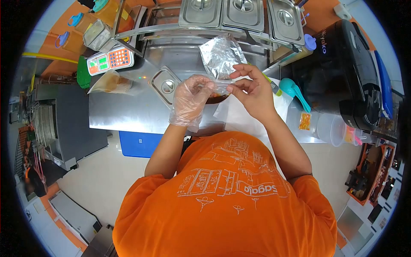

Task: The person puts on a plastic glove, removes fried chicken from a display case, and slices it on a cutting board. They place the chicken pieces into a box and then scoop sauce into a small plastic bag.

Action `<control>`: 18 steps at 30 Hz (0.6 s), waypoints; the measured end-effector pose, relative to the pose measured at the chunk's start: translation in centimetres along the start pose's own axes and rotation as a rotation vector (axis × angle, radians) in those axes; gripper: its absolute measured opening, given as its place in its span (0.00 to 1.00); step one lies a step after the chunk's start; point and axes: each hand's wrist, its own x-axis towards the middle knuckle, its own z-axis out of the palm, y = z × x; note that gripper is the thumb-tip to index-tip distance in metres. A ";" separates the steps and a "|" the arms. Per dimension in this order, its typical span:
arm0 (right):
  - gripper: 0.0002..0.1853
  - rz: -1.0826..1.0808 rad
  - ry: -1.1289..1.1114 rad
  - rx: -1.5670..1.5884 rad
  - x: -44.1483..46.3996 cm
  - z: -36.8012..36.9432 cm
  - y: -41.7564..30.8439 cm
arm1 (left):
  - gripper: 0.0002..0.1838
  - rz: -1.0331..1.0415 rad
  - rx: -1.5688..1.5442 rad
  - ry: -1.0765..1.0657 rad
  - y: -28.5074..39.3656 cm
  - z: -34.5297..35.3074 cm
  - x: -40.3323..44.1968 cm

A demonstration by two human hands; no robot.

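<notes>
My left hand (191,102), in a clear disposable glove, is closed on one side of a small clear plastic bag (221,87). The bare fingertips of my right hand (255,91) pinch the bag's other side, with the upper fingers raised. Just under the bag shows dark reddish food (217,99) with a rounded lower edge; whether it sits inside the bag or in a bowl beneath, I cannot tell. A crumpled silver foil sheet (219,55) lies behind my hands. Left of my gloved hand rests a steel pan lid (164,85). White paper (242,112) lies under my right forearm.
A digital scale (110,61) and a paper bag (112,82) stand on the left. Lidded steel pans (243,15) line the rack above. At right are a turquoise scoop (294,91), a small packet of orange pieces (305,121), plastic tubs (330,129) and a black appliance (334,73).
</notes>
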 end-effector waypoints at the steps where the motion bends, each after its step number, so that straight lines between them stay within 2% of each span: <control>1: 0.31 0.000 -0.001 -0.001 0.1 0.0 0.1 | 0.07 0.034 0.013 0.004 0.1 0.0 -0.1; 2: 0.30 0.002 0.012 0.022 0.2 0.0 0.2 | 0.07 0.035 0.012 0.005 0.1 0.0 -0.1; 4: 0.30 0.004 0.026 0.045 0.3 0.0 0.3 | 0.06 0.166 0.138 0.033 -0.1 -0.2 0.0; 11: 0.28 0.058 0.032 0.058 0.2 -0.1 0.0 | 0.08 0.118 0.113 0.040 -0.7 -1.1 0.0; 13: 0.27 0.053 0.029 0.050 0.2 0.1 0.0 | 0.15 0.089 0.068 0.077 -0.9 -0.9 0.0; 14: 0.26 0.068 0.024 0.064 0.2 0.1 -0.1 | 0.15 0.089 0.068 0.077 -0.8 -0.6 0.0; 16: 0.25 0.083 0.020 0.076 0.2 0.1 -0.1 | 0.24 0.168 -0.134 0.024 -0.6 -0.3 0.0; 18: 0.22 0.072 0.018 0.021 0.1 0.0 0.1 | 0.27 0.141 -0.127 0.008 -1.5 -0.8 0.1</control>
